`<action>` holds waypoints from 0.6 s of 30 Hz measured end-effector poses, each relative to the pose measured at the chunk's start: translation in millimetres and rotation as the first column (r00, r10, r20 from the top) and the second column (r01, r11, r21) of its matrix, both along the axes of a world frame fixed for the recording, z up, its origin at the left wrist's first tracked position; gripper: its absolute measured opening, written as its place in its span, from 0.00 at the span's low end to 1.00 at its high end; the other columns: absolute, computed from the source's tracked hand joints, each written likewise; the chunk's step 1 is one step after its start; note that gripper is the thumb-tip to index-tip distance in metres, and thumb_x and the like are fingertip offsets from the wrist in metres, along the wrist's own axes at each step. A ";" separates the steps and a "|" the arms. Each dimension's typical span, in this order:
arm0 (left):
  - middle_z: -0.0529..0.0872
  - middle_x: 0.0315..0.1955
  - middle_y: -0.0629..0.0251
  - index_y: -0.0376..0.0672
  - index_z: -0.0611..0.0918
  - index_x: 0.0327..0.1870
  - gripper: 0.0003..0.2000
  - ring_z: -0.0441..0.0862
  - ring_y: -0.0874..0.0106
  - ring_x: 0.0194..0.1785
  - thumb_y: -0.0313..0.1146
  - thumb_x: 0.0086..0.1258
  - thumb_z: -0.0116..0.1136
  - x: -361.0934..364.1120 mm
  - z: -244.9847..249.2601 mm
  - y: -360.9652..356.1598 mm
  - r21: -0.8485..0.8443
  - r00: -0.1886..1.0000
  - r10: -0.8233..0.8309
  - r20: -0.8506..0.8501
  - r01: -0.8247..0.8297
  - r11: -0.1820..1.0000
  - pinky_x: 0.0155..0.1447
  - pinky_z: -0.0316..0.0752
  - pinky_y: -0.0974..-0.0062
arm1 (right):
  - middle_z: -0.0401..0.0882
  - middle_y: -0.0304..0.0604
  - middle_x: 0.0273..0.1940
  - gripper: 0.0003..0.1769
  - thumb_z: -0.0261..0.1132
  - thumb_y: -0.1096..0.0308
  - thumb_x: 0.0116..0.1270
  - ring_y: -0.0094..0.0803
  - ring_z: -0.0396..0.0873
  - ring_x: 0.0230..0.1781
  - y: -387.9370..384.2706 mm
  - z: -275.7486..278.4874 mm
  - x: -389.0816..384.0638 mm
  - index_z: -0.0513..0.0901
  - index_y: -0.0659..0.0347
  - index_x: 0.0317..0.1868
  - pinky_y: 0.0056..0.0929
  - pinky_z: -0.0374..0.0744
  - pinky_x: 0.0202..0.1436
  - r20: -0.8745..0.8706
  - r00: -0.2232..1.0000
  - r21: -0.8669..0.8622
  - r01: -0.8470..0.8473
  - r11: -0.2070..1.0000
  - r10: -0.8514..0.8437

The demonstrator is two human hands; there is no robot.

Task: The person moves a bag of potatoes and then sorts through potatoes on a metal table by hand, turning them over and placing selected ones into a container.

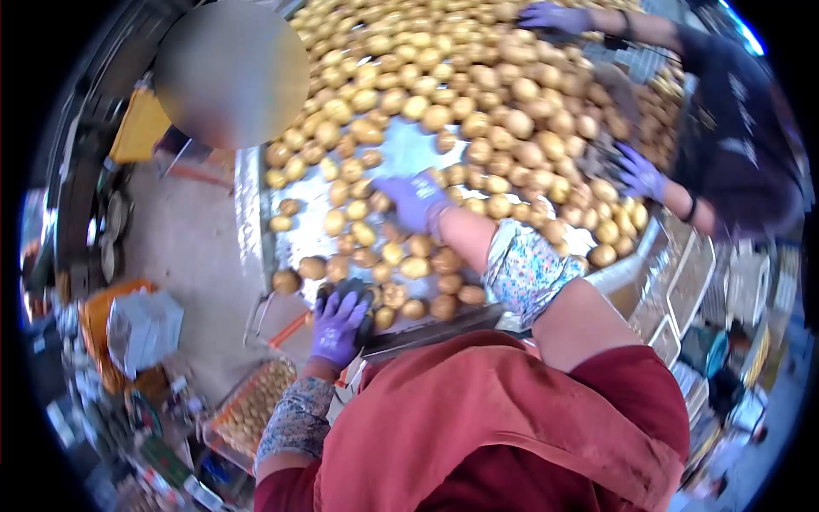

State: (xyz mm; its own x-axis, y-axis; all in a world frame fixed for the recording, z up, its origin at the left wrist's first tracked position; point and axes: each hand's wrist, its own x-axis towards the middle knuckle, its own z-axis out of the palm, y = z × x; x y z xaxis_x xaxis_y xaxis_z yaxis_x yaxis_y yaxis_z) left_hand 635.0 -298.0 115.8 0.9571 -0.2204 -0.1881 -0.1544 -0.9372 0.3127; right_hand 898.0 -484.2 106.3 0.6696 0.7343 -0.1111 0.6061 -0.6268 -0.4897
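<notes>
Many round, yellow-brown potatoes lie on a shiny metal sorting table. My right hand, in a purple glove, reaches across the table among them. Its fingers stretch leftward beside a few potatoes, and its palm side is hidden. At the table's near edge is my left hand, in a purple glove with a dark palm. Its fingers are spread, close to several potatoes; what lies beneath the palm is hidden. Patterned sleeve covers are on both of my forearms.
A co-worker at the right has both purple-gloved hands over the potato pile. Another person, blurred out, stands at the upper left. An orange crate of potatoes stands on the floor at lower left, near a pale box. Crates line the right side.
</notes>
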 end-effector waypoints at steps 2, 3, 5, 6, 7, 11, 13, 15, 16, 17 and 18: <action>0.74 0.66 0.60 0.52 0.76 0.65 0.23 0.68 0.48 0.69 0.36 0.66 0.55 2.0 -10.0 -5.8 0.034 1.000 0.005 0.008 -0.005 0.999 0.73 0.56 0.45 | 0.78 0.47 0.59 0.30 0.67 0.74 0.61 0.42 0.78 0.59 -20.1 27.8 -28.2 0.73 0.59 0.65 0.40 0.75 0.65 -0.623 0.779 0.430 0.258 0.865 0.078; 0.73 0.67 0.58 0.49 0.76 0.65 0.24 0.66 0.46 0.70 0.33 0.66 0.53 3.4 -9.9 -8.1 0.013 1.000 -0.007 0.020 0.007 1.000 0.74 0.54 0.44 | 0.76 0.47 0.62 0.31 0.67 0.73 0.62 0.41 0.76 0.62 -32.6 53.3 -42.8 0.71 0.59 0.66 0.38 0.75 0.66 -0.875 0.441 0.443 0.566 0.695 0.199; 0.73 0.67 0.57 0.48 0.75 0.66 0.26 0.66 0.46 0.71 0.32 0.63 0.55 10.7 -4.9 -19.6 -0.042 0.999 -0.006 0.034 0.007 0.999 0.75 0.52 0.44 | 0.73 0.47 0.65 0.32 0.67 0.72 0.64 0.41 0.73 0.65 -74.1 72.1 -65.4 0.68 0.60 0.69 0.36 0.75 0.68 -0.825 -0.009 0.280 0.861 0.424 0.564; 0.73 0.67 0.57 0.47 0.75 0.66 0.27 0.66 0.46 0.70 0.33 0.62 0.55 14.1 -2.7 -25.1 -0.049 0.999 -0.008 0.051 0.010 0.999 0.75 0.52 0.44 | 0.72 0.48 0.66 0.34 0.68 0.71 0.65 0.40 0.73 0.66 -93.1 73.9 -75.0 0.66 0.60 0.70 0.36 0.75 0.68 -0.713 -0.049 0.263 0.906 0.331 0.700; 0.74 0.66 0.56 0.47 0.75 0.66 0.28 0.66 0.47 0.70 0.34 0.60 0.56 18.5 -3.5 -29.5 0.004 0.997 -0.010 0.072 0.010 1.000 0.75 0.52 0.44 | 0.73 0.48 0.64 0.32 0.65 0.67 0.68 0.39 0.74 0.65 -107.3 82.5 -85.9 0.66 0.59 0.70 0.37 0.77 0.67 -0.763 0.102 0.365 0.883 0.296 0.638; 0.74 0.66 0.54 0.45 0.74 0.67 0.26 0.67 0.48 0.70 0.36 0.66 0.54 23.5 -35.6 -12.7 -0.136 0.973 -0.033 0.227 0.065 0.989 0.75 0.52 0.45 | 0.77 0.43 0.59 0.28 0.56 0.55 0.77 0.30 0.77 0.60 -176.5 119.0 -122.1 0.65 0.57 0.71 0.34 0.80 0.57 -0.844 0.336 0.438 0.881 0.177 0.418; 0.74 0.65 0.50 0.40 0.74 0.66 0.24 0.67 0.48 0.69 0.35 0.69 0.52 26.2 -31.8 -18.5 -0.127 0.982 -0.062 0.179 0.085 0.988 0.74 0.54 0.46 | 0.76 0.46 0.59 0.29 0.60 0.62 0.74 0.35 0.76 0.59 -217.2 148.3 -148.3 0.65 0.61 0.71 0.37 0.77 0.60 -0.625 0.662 0.584 0.748 0.315 -0.414; 0.73 0.65 0.45 0.35 0.73 0.66 0.23 0.66 0.47 0.70 0.34 0.71 0.50 26.6 -17.9 -29.2 -0.223 0.985 -0.029 0.167 0.067 0.973 0.73 0.56 0.47 | 0.75 0.52 0.61 0.33 0.69 0.73 0.65 0.42 0.75 0.60 -265.0 163.6 -172.1 0.67 0.64 0.69 0.38 0.74 0.62 0.264 0.567 0.800 0.323 0.506 -0.780; 0.72 0.65 0.42 0.33 0.72 0.66 0.23 0.66 0.47 0.70 0.34 0.71 0.50 25.6 -16.0 -33.1 -0.305 0.988 0.024 0.155 0.025 0.952 0.72 0.57 0.47 | 0.77 0.53 0.58 0.33 0.68 0.82 0.59 0.43 0.77 0.57 -291.6 203.4 -187.7 0.71 0.63 0.66 0.36 0.74 0.61 0.521 0.316 0.714 0.348 0.608 -0.793; 0.71 0.66 0.41 0.31 0.69 0.67 0.25 0.65 0.44 0.70 0.34 0.71 0.50 22.6 -4.4 -45.3 -0.290 0.983 0.051 0.174 0.001 0.957 0.72 0.56 0.46 | 0.78 0.53 0.57 0.29 0.67 0.79 0.61 0.43 0.77 0.56 -315.0 230.3 -198.3 0.72 0.64 0.64 0.37 0.75 0.60 0.689 0.109 0.635 0.384 0.670 -0.716; 0.70 0.67 0.41 0.31 0.68 0.68 0.26 0.64 0.43 0.70 0.34 0.71 0.51 20.9 -5.0 -53.4 -0.253 0.963 -0.025 0.268 0.095 0.963 0.72 0.56 0.46 | 0.78 0.54 0.55 0.26 0.65 0.76 0.63 0.44 0.77 0.55 -345.9 250.5 -208.0 0.73 0.65 0.62 0.39 0.75 0.59 0.799 -0.092 0.566 0.448 0.692 -0.594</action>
